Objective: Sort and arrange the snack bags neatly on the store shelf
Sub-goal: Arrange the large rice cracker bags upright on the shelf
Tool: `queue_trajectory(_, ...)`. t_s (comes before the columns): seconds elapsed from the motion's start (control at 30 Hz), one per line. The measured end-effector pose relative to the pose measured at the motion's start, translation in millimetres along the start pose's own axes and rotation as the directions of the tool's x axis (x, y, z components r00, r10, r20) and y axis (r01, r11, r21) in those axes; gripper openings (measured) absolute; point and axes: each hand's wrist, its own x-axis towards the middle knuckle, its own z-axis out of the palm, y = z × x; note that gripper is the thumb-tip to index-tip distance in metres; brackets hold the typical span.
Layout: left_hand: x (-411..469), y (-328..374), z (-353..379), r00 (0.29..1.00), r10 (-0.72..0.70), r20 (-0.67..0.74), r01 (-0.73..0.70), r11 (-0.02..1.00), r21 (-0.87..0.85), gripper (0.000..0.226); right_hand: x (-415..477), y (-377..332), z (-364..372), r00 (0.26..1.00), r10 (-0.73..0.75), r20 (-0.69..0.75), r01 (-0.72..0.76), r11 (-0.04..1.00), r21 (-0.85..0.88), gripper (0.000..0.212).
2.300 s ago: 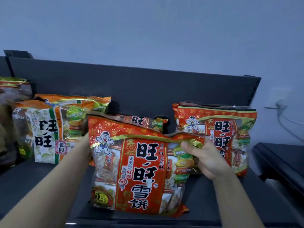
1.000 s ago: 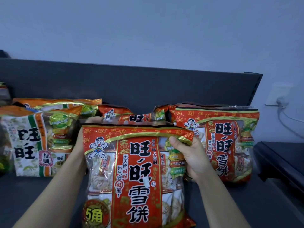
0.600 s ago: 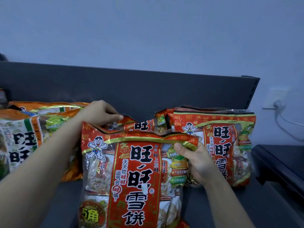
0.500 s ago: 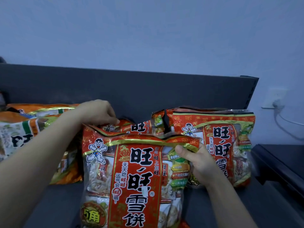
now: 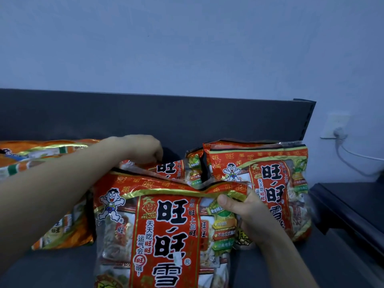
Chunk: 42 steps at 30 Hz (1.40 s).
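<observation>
While the right hand (image 5: 247,217) pinches the top corner of the front red bag (image 5: 166,225), the left hand (image 5: 141,150) reaches over it to the back red bag (image 5: 168,169), fingers (image 5: 156,150) bent down on its top edge; I cannot tell if they grip. Both bags sit on the dark shelf (image 5: 270,267), between the orange bags (image 5: 62,235) and the side red bag (image 5: 270,179). This looks like lining up the red row. Next, that back one needs standing straight, gently
</observation>
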Motion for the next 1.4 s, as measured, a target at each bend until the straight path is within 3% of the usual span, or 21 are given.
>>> queue_trajectory(0.1, 4, -3, 2, 0.977, -0.052, -0.207, 0.048, 0.999, -0.023, 0.017, -1, 0, 0, 1.0, 0.001, 0.008, -0.001, 1.0, 0.015, 0.101)
queue_trajectory(0.2, -4, -13, -11, 0.886, -0.194, -0.422, 0.05, 0.943, -0.33, 0.02, 0, 1, 4, 0.999, 0.001, -0.036, -0.001, 1.0, 0.018, 0.09)
queue_trajectory(0.27, -11, -20, -18, 0.831, -0.255, -0.494, 0.018, 0.9, -0.435, 0.017, 3, 2, 10, 0.997, -0.008, -0.078, 0.009, 1.0, 0.019, 0.081)
queue_trajectory(0.43, -15, -28, -10, 0.871, -0.212, -0.444, 0.015, 0.913, -0.407, 0.015, 16, -1, 32, 0.979, -0.024, -0.201, 0.027, 1.0, 0.012, 0.037)
queue_trajectory(0.5, -14, -28, -10, 0.865, -0.224, -0.449, -0.007, 0.889, -0.457, 0.016, 22, -5, 41, 0.977, -0.056, -0.204, 0.049, 0.998, -0.043, 0.036)
queue_trajectory(0.6, -17, -29, -14, 0.876, -0.213, -0.432, -0.014, 0.885, -0.465, 0.012, 33, -15, 51, 0.966, -0.104, -0.236, 0.082, 0.992, -0.098, 0.056)
queue_trajectory(0.77, -39, -37, -19, 0.853, -0.255, -0.456, 0.012, 0.882, -0.471, 0.013, 54, -35, 57, 0.923, -0.235, -0.305, 0.206, 0.971, -0.124, 0.015)
queue_trajectory(0.83, -53, -35, -13, 0.771, -0.322, -0.549, -0.03, 0.843, -0.538, 0.016, 58, -34, 62, 0.89, -0.269, -0.367, 0.228, 0.962, -0.152, 0.021)
queue_trajectory(0.9, -69, -30, 0, 0.692, -0.336, -0.639, -0.081, 0.843, -0.532, 0.037, 60, -26, 67, 0.868, -0.287, -0.404, 0.216, 0.953, -0.214, 0.022)
queue_trajectory(0.93, -77, -25, 7, 0.711, -0.309, -0.632, -0.062, 0.868, -0.493, 0.058, 59, -21, 69, 0.858, -0.299, -0.417, 0.208, 0.945, -0.251, 0.022)
queue_trajectory(1.0, -86, -16, 22, 0.815, -0.254, -0.52, 0.055, 0.928, -0.368, 0.095, 61, -11, 70, 0.842, -0.341, -0.417, 0.207, 0.92, -0.333, 0.02)
queue_trajectory(1.07, -88, -12, 37, 0.865, -0.251, -0.435, 0.151, 0.956, -0.252, 0.109, 61, -7, 70, 0.837, -0.383, -0.391, 0.202, 0.88, -0.43, 0.02)
queue_trajectory(1.17, -84, -7, 46, 0.854, -0.258, -0.451, 0.205, 0.965, -0.164, 0.111, 55, -7, 69, 0.867, -0.362, -0.343, 0.163, 0.856, -0.491, 0.047)
queue_trajectory(1.27, -79, -1, 46, 0.815, -0.25, -0.523, 0.227, 0.968, -0.109, 0.094, 45, -6, 63, 0.895, -0.327, -0.303, 0.103, 0.813, -0.573, 0.075)
queue_trajectory(1.33, -78, 2, 48, 0.773, -0.267, -0.575, 0.239, 0.963, -0.125, 0.084, 40, -9, 59, 0.916, -0.293, -0.274, 0.034, 0.737, -0.675, 0.082)
queue_trajectory(1.4, -79, 5, 55, 0.734, -0.272, -0.623, 0.231, 0.962, -0.148, 0.084, 38, -13, 56, 0.925, -0.278, -0.259, -0.015, 0.655, -0.755, 0.073)
